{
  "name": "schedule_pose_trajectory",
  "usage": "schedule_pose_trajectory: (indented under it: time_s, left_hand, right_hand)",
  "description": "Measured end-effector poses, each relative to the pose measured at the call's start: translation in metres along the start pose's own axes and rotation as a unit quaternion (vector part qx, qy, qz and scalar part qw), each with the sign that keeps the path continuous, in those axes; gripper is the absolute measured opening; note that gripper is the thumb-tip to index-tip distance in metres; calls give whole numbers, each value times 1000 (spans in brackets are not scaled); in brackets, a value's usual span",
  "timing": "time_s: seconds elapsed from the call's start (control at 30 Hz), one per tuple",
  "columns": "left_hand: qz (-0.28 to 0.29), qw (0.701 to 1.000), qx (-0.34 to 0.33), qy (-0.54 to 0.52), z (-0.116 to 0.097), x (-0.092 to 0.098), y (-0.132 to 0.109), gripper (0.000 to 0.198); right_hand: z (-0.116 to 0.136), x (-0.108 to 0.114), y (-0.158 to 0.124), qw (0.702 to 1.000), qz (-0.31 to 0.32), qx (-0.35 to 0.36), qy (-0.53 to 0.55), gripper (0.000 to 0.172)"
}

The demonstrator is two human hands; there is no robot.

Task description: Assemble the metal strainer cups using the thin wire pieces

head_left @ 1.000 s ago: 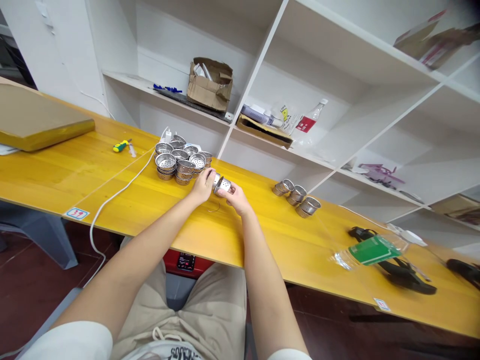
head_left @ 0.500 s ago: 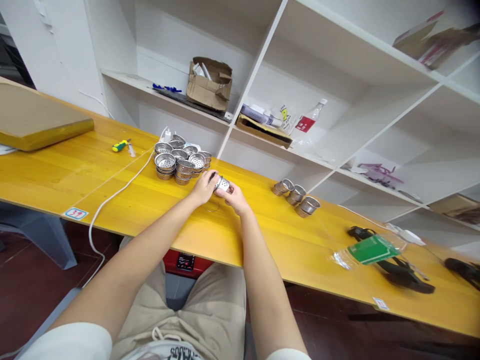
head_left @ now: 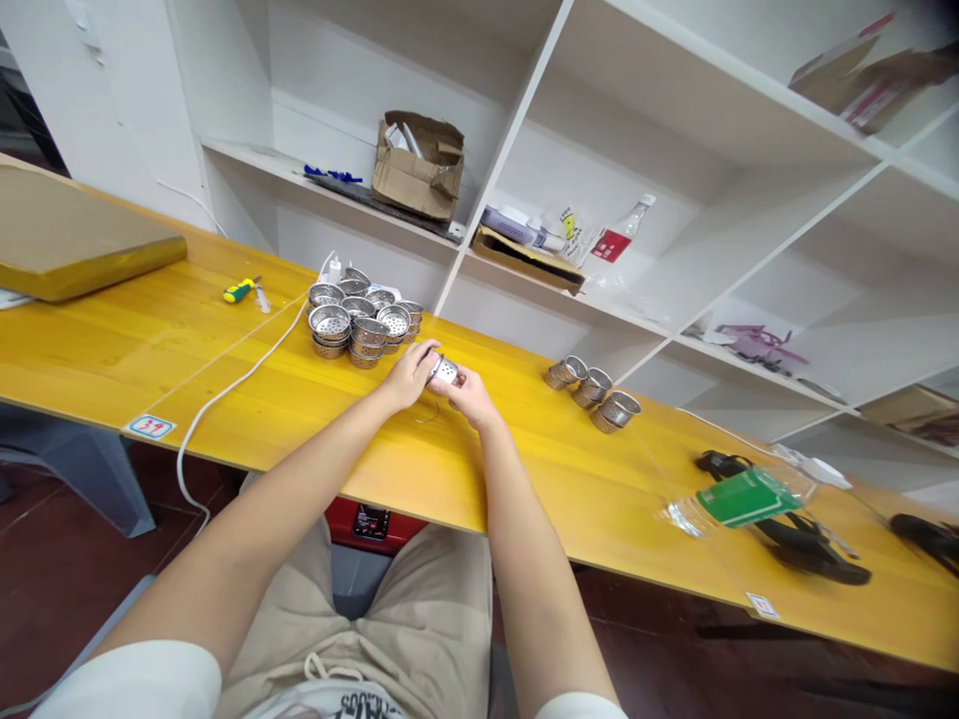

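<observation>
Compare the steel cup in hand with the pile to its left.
The held cup is single, the pile many, stacked. The held cup sits sideways between the left hand and right hand; the pile's cups stand open end up on the table. Both are perforated steel.

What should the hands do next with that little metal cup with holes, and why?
Maybe the right hand should carry the steel strainer cup to the three separate cups: the big pile looks crowded.

White short sleeves (head_left: 127, 684) at lower left and lower right; bare left hand (head_left: 405, 377), bare right hand (head_left: 471, 397). Beige shorts (head_left: 442, 609) with pale drawstring (head_left: 322, 667). White top (head_left: 300, 707), dark lettering (head_left: 367, 707) at bottom centre.
</observation>
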State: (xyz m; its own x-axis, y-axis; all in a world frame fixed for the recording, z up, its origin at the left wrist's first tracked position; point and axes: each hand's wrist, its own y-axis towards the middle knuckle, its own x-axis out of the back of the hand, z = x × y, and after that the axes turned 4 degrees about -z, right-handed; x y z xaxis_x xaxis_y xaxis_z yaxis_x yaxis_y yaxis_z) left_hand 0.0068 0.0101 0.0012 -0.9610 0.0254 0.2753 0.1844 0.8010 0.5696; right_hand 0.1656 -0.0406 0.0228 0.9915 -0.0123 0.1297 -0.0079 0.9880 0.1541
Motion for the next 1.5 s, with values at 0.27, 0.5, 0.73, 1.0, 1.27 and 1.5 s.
schedule_pose_trajectory:
  time_s: [0.27, 0.5, 0.73, 1.0, 1.27, 1.5]
  left_hand:
    - [50, 996, 25, -75, 1, 0, 0, 52]
    - [20, 998, 45, -26, 2, 13, 5, 61]
    - [57, 984, 44, 165, 4, 26, 4, 56]
    - [131, 948, -24, 290, 9, 26, 2, 78]
    - [144, 947, -71, 277, 13, 22, -3, 75]
    - [78, 986, -9, 148, 21, 20, 2, 62]
  right_hand:
    - [1, -2, -1, 1000, 22, -7, -7, 49]
    - [6, 21, -3, 997, 48, -58, -1, 52]
    - [6, 34, -2, 984, 37, -159, -65, 27]
    - [6, 17, 0, 887, 44, -197, -415, 47]
    - [6, 4, -3, 858, 41, -183, -478, 30]
    - [6, 5, -3, 859, 41, -189, -474, 32]
